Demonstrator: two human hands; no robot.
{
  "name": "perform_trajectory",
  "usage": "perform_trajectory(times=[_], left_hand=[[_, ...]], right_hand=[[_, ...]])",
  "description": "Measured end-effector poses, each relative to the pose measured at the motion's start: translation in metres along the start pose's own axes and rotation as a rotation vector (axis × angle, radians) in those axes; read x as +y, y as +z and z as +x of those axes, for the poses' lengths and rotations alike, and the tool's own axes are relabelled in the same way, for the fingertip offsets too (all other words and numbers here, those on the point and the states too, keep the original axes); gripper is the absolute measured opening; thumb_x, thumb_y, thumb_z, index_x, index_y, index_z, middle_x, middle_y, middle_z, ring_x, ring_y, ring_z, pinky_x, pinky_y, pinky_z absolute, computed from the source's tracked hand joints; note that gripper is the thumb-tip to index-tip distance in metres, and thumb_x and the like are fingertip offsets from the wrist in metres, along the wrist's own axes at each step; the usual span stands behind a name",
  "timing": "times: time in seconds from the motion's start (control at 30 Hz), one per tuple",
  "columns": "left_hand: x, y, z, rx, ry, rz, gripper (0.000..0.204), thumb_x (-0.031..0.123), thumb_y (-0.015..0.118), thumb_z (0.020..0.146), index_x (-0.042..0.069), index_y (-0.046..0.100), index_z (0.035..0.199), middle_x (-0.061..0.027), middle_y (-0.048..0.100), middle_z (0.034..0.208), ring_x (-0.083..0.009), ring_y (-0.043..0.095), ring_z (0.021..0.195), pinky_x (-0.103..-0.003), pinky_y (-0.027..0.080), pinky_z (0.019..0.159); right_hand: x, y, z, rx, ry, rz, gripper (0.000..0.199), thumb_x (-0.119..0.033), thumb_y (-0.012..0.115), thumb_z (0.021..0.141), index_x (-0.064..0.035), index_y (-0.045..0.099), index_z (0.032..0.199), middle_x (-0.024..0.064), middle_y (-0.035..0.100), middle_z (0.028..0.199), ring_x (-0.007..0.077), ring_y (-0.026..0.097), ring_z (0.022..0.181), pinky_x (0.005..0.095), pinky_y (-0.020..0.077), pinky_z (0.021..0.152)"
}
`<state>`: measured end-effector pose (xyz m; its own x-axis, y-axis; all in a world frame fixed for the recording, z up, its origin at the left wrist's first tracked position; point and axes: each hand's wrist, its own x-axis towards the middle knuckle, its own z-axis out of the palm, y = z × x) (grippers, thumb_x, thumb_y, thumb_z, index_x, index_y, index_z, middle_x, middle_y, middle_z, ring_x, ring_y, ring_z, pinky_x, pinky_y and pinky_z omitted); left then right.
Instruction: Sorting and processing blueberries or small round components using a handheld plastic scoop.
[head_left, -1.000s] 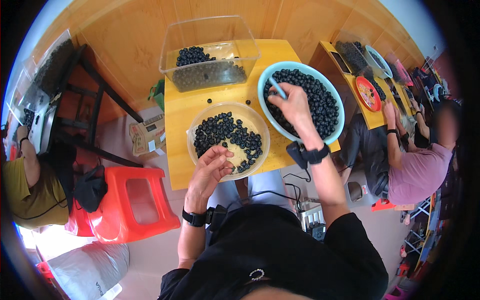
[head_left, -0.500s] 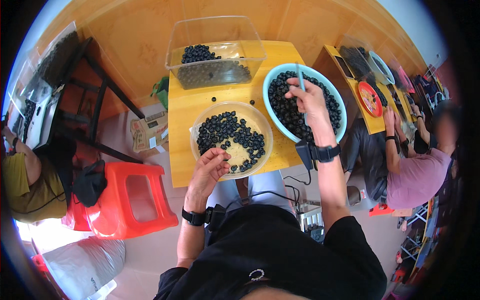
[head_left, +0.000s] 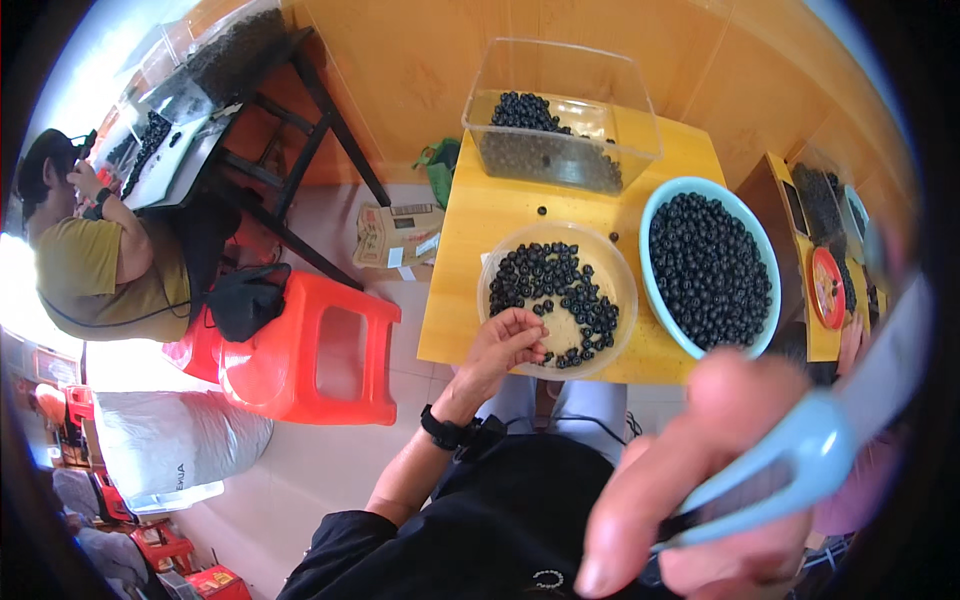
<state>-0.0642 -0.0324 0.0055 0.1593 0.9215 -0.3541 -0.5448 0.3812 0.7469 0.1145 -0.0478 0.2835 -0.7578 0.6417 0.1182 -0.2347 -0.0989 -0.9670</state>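
My left hand (head_left: 505, 345) is closed in a pinch over the near side of a clear round bowl (head_left: 507, 240). Small black bead-like balls (head_left: 540, 272) lie in that bowl; whether one is between the fingertips I cannot make out. Close to the camera and blurred, my right hand (head_left: 740, 410) is closed around the light blue handle of a knife (head_left: 815, 450). Its greyish blade points up and right. Beyond that hand stands a light blue basin (head_left: 652, 285) full of the same black balls (head_left: 710, 270).
A clear rectangular bin (head_left: 640, 155) with more black balls is at the back of the yellow table (head_left: 455, 300). Two loose balls lie near the bowl. To the left are a red stool (head_left: 300, 370) and a seated person (head_left: 110, 240); another table with a red plate (head_left: 828, 290) stands right.
My right hand has come from above the basin toward the camera with the knife, uncovering the basin. The view has swung left. My left hand stays pinched at the bowl.
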Motion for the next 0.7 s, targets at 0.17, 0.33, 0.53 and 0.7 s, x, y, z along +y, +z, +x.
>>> perform_trajectory(times=[0.17, 0.33, 0.53, 0.7], left_hand=[[0.007, 0.021, 0.006, -0.051, -0.026, 0.034, 0.009, 0.008, 0.055, 0.088, 0.005, 0.053, 0.097, -0.0069, 0.06, 0.093, -0.0112, 0.059, 0.075, -0.024, 0.051, 0.068], [0.0, 0.012, 0.007, -0.05, -0.009, 0.027, 0.01, 0.008, 0.056, 0.088, 0.006, 0.054, 0.098, -0.0062, 0.06, 0.093, -0.011, 0.06, 0.076, -0.024, 0.052, 0.069], [-0.001, 0.016, 0.012, -0.061, -0.034, 0.012, 0.013, 0.009, 0.059, 0.087, 0.005, 0.054, 0.098, -0.0056, 0.061, 0.093, -0.0111, 0.06, 0.076, -0.025, 0.053, 0.069], [0.01, 0.011, 0.001, 0.006, -0.003, 0.029, 0.013, 0.008, 0.06, 0.086, 0.005, 0.054, 0.098, -0.0068, 0.063, 0.09, -0.0117, 0.061, 0.073, -0.025, 0.053, 0.067]], right_hand=[[0.041, 0.027, 0.011, -0.089, -0.37, 0.347, 0.08, -0.045, 0.064, 0.074, 0.0071, 0.036, 0.128, 0.0037, 0.054, 0.078, 0.0038, 0.041, 0.054, 0.0167, 0.0309, 0.046], [0.042, 0.038, 0.015, -0.065, -0.276, 0.488, 0.08, -0.05, 0.063, 0.076, 0.0026, 0.036, 0.131, 0.0026, 0.053, 0.08, 0.0033, 0.041, 0.06, 0.0157, 0.0313, 0.052], [0.03, 0.05, 0.019, 0.03, -0.149, 0.622, 0.079, -0.051, 0.061, 0.079, -0.0021, 0.034, 0.134, 0.0011, 0.052, 0.083, 0.0027, 0.042, 0.068, 0.0139, 0.0315, 0.061], [0.054, 0.044, 0.03, 0.074, -0.156, 0.346, 0.073, -0.031, 0.063, 0.081, -0.0027, 0.027, 0.137, 0.0029, 0.053, 0.082, 0.0077, 0.046, 0.068, 0.0178, 0.038, 0.066]])
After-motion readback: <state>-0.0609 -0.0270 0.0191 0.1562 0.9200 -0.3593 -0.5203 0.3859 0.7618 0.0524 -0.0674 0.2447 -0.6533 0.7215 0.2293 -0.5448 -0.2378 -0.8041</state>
